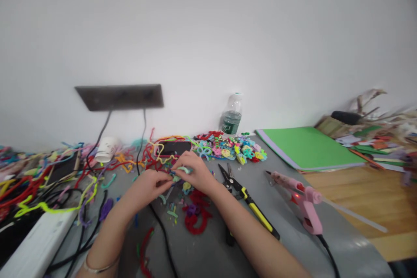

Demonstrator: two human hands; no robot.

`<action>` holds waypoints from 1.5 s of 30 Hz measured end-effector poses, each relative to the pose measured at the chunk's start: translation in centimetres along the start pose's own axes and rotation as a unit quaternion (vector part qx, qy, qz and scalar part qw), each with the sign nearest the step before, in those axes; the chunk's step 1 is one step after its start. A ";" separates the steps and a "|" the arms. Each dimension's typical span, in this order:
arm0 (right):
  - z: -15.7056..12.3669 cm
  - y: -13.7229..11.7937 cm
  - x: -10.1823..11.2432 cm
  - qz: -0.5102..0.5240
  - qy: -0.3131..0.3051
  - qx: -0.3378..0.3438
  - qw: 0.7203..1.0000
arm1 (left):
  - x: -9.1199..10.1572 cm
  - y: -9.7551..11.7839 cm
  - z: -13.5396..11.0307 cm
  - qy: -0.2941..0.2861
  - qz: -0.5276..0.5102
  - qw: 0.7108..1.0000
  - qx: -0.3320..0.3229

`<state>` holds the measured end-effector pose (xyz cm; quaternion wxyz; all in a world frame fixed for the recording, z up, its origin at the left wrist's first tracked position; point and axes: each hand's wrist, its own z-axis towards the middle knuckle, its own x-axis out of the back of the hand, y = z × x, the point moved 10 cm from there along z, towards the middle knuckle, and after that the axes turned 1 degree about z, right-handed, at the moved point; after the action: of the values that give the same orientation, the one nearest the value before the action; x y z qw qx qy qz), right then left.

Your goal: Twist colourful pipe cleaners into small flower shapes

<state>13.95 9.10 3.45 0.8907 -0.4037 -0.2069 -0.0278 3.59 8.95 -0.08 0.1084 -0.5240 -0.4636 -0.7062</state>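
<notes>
My left hand [152, 187] and my right hand [196, 173] meet fingertip to fingertip above the middle of the grey work surface. Between the thumb and fingers of the right one is a short mint-green pipe cleaner piece [184, 170]. The left fingers are pinched together close to it; what they grip is too small to tell. Just below lie a red pipe cleaner shape [199, 225] with a purple curl on it, and several small pastel clippings [172, 213]. A phone [174, 148] rests behind my hands.
Pliers with yellow-black handles [256, 213] lie beside my right forearm. A pink glue gun [304, 204], its red light lit, stands further right, near green sheets [302, 147]. Behind are pipe cleaner flowers [237, 147] and a water bottle [232, 117]. A black cable [159, 221] crosses the surface.
</notes>
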 end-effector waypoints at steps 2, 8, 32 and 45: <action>0.0 1.2 -0.2 0.101 -0.006 -0.058 0.993 | -0.6 0.6 -0.2 -0.043 -0.040 0.998 -0.008; -0.4 3.3 -1.2 0.310 -0.012 -0.168 0.936 | 0.0 0.9 -1.0 -0.064 -0.143 0.988 0.006; -0.3 -0.1 1.5 -0.046 0.095 0.039 0.994 | 2.9 -2.1 -0.1 0.159 -0.077 0.982 0.061; -0.1 3.6 -0.1 0.276 0.062 -0.143 0.948 | 1.4 -1.2 -0.8 0.020 -0.198 0.978 0.056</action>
<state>14.69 11.39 0.81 0.8074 -0.5659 -0.0257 0.1651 1.73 9.48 0.47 0.0045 -0.4003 -0.5945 -0.6974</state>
